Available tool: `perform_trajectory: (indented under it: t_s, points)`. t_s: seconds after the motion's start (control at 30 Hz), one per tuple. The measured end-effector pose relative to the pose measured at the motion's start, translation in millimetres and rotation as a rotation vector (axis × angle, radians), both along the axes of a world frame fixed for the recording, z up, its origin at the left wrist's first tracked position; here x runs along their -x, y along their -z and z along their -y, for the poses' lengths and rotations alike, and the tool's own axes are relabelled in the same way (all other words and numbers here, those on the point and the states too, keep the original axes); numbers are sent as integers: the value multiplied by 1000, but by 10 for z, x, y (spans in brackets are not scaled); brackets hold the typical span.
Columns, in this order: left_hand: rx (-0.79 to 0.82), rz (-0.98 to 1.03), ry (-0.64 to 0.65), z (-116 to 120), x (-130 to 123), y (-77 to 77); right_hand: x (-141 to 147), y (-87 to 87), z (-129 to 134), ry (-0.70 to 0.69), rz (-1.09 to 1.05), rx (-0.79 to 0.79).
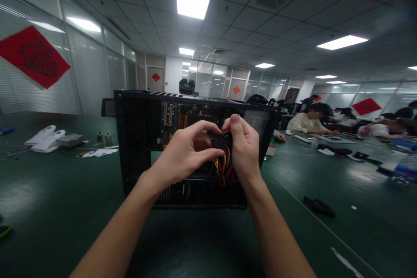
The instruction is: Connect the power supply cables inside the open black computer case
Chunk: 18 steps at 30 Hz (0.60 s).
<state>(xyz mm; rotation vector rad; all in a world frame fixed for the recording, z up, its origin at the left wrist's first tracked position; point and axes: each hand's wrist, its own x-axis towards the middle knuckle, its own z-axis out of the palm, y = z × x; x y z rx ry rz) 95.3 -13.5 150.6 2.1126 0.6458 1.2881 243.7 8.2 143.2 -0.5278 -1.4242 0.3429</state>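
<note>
An open black computer case (133, 139) stands on the green table right in front of me. Inside it shows a motherboard (184, 119) with several slots, and a silver power supply (257, 124) at the upper right. My left hand (189, 145) pinches a dark connector (222, 140) between thumb and fingers. My right hand (243, 143) is closed around the cables just beside it, thumb upward. Red, yellow, orange and black power cables (222, 169) hang in a loop under the hands. The fingers partly cover the connector.
On the left of the green table (65, 208) lie a white plastic bag (47, 139), a grey box (70, 140) and some paper. A black cloth-like item (318, 206) lies to the right. Farther right, a person in a pale top (302, 121) sits at the table, with others beyond.
</note>
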Motion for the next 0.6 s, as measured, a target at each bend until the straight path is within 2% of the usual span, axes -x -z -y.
perform_trajectory:
  t_s: [0.23,0.47,0.6]
  points:
    - [-326,22,-127,-68,-64,79,-17,-15,-55,-16,-126,2]
    - [-555,-124,-173,-113,-59,93,-31,-25,-66,39,-173,4]
    - [-739,-193,-259,-145,-51,121,-34,-32,-59,65,-145,17]
